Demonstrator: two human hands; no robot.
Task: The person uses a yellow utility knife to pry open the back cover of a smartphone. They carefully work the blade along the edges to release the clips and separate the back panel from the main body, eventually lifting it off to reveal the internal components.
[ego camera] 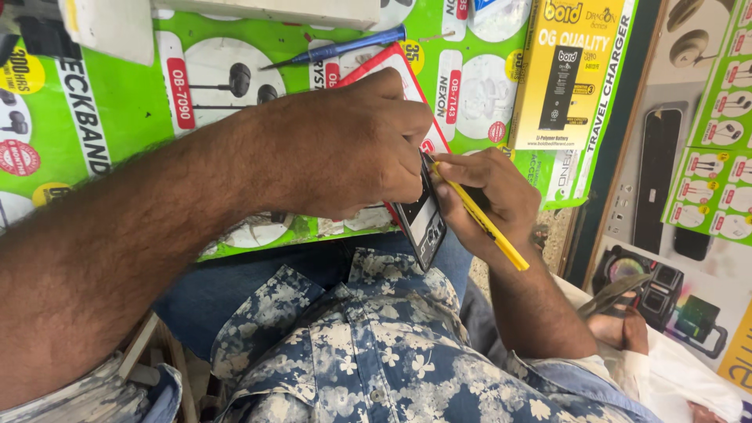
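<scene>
step: I judge prying/working at the small dark opened phone (423, 223), held over my lap, just near of the tabletop (117, 102)
left hand (345, 149): fingers clamped on phone's top edge
right hand (489, 192): fingers clamped on the slim yellow plastic tool (486, 223), tip at phone edge
next: I'd say a steady grip and light leverage
count: 1 phone, 1 yellow tool, 1 blue-handled screwdriver (337, 48) far on the tabletop, 1 yellow box (568, 70) far right

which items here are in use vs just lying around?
In use: phone, held by the left hand; yellow tool in the right hand.

Lying about: blue screwdriver, yellow box, white box, green poster.
</scene>
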